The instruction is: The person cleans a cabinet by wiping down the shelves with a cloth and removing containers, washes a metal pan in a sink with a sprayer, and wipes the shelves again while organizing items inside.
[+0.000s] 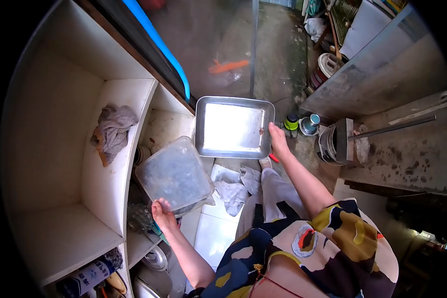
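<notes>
My right hand grips the right edge of a rectangular metal tray, thumb over the rim. The tray's shiny inside faces me, with a small brown spot near its right side. Lower and to the left, my left hand is closed on the bottom edge of a cloudy, see-through plastic lid. The lid is roughly square with rounded corners and lies tilted in front of the shelf. Its upper right corner comes close to the tray; I cannot tell whether they touch.
A crumpled grey rag lies on the white shelf unit at left. More cloths lie on the floor before me. At right stand a bucket and a blue-topped can. A blue hose hangs upper left.
</notes>
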The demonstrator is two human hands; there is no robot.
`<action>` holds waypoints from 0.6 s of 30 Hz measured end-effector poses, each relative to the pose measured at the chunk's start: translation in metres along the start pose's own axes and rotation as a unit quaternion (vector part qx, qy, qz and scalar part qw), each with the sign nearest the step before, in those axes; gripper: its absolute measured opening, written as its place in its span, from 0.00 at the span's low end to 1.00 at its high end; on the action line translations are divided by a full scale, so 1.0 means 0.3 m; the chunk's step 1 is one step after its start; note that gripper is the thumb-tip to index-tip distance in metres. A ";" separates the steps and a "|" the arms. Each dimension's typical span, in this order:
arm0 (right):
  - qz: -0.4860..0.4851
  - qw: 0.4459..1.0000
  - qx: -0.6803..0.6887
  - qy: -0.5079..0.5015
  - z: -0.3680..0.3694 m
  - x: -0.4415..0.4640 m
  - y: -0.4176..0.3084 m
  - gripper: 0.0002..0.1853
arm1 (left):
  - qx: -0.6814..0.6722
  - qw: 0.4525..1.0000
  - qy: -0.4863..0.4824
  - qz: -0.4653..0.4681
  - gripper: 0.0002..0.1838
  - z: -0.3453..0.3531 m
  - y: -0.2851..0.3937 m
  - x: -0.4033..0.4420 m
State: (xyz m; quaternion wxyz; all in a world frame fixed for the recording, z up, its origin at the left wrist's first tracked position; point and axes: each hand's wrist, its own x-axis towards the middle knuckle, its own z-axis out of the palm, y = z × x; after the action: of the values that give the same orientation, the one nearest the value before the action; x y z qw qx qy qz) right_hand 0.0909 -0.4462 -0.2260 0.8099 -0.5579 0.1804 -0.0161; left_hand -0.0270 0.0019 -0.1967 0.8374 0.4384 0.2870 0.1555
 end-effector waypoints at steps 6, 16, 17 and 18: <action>0.002 0.999 -0.025 -0.031 -0.011 -0.005 0.027 0.24 | 0.017 1.000 -0.015 0.001 0.05 0.030 -0.008 -0.025; -0.039 0.995 -0.067 -0.069 0.208 -0.074 -0.064 0.25 | 0.035 0.999 -0.024 0.024 0.05 0.109 0.011 -0.082; -0.030 0.996 -0.057 -0.067 0.225 -0.079 -0.076 0.25 | 0.036 0.999 -0.019 0.027 0.05 0.106 0.011 -0.086; -0.030 0.995 -0.058 -0.071 0.238 -0.082 -0.082 0.25 | 0.044 0.999 -0.010 0.026 0.05 0.117 0.016 -0.096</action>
State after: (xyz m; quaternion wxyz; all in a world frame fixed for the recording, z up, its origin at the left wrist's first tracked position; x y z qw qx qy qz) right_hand 0.0943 -0.3858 -0.1747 0.7863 -0.6086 0.1059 0.0095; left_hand -0.0280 -0.0329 -0.1671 0.8159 0.4834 0.2739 0.1602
